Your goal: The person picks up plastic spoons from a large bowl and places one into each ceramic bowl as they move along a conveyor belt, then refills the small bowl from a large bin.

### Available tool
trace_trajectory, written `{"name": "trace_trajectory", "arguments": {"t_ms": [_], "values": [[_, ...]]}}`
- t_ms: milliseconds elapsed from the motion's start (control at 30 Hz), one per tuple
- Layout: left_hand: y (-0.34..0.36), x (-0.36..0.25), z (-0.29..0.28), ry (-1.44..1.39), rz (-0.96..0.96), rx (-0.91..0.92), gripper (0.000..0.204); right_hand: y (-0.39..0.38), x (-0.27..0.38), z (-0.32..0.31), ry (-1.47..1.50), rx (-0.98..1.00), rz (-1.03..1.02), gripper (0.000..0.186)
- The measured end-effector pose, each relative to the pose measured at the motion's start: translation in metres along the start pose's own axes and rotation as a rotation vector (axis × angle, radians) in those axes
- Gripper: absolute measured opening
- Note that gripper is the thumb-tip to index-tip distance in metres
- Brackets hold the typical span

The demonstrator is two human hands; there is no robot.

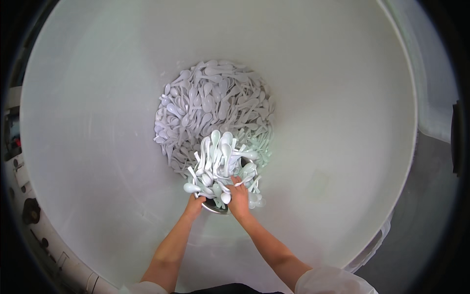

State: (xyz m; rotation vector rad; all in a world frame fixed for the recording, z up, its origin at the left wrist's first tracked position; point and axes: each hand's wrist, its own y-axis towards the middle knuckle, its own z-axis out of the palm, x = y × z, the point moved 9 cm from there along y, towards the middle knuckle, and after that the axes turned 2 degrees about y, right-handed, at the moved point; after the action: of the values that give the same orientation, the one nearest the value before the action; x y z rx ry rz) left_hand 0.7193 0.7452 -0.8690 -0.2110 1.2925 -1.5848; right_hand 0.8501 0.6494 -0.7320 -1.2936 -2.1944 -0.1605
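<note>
A metal bowl (pixel 215 209) heaped with white spoons (pixel 211 161) is held low inside a large pale tub. Its shiny near rim shows, while the spoons cover most of the rest. My left hand (pixel 195 205) grips the bowl's left side, with its fingers partly hidden under the heap. At the right side of the bowl, my right hand (pixel 239 200) has its fingers curled among the spoons and closed on some of them. Beyond the bowl, a pile of many more white spoons (pixel 208 100) covers the tub's bottom.
The tall curved wall of the tub (pixel 333 122) surrounds both my arms. Clear plastic sheeting (pixel 435 73) hangs outside its right rim. Equipment with dark round parts (pixel 32 210) stands outside at the left.
</note>
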Motion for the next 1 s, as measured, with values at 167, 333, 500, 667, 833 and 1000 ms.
{"name": "trace_trajectory", "arguments": {"t_ms": [167, 333, 500, 667, 833, 1000], "values": [[-0.045, -0.068, 0.057, 0.089, 0.295, 0.18, 0.043, -0.026, 0.074, -0.127, -0.036, -0.309, -0.064, 0.026], [-0.171, -0.164, 0.108, 0.14, 0.546, 0.292, 0.043, -0.067, 0.171, -0.231, -0.083, -0.372, 0.009, 0.029], [-0.264, -0.188, 0.137, -0.004, 0.667, 0.289, 0.044, -0.109, 0.226, -0.299, -0.066, -0.397, -0.149, 0.031], [-0.359, -0.221, 0.141, -0.204, 0.779, 0.247, 0.044, -0.111, 0.292, -0.34, -0.256, -0.164, -0.41, 0.03], [-0.462, -0.187, 0.128, -0.319, 0.834, 0.07, 0.044, -0.149, 0.346, -0.397, 0.055, 0.05, -0.669, 0.017], [-0.516, -0.142, 0.202, -0.517, 0.796, -0.148, 0.039, -0.155, 0.375, -0.485, 0.246, 0.714, -1.023, 0.02]]}}
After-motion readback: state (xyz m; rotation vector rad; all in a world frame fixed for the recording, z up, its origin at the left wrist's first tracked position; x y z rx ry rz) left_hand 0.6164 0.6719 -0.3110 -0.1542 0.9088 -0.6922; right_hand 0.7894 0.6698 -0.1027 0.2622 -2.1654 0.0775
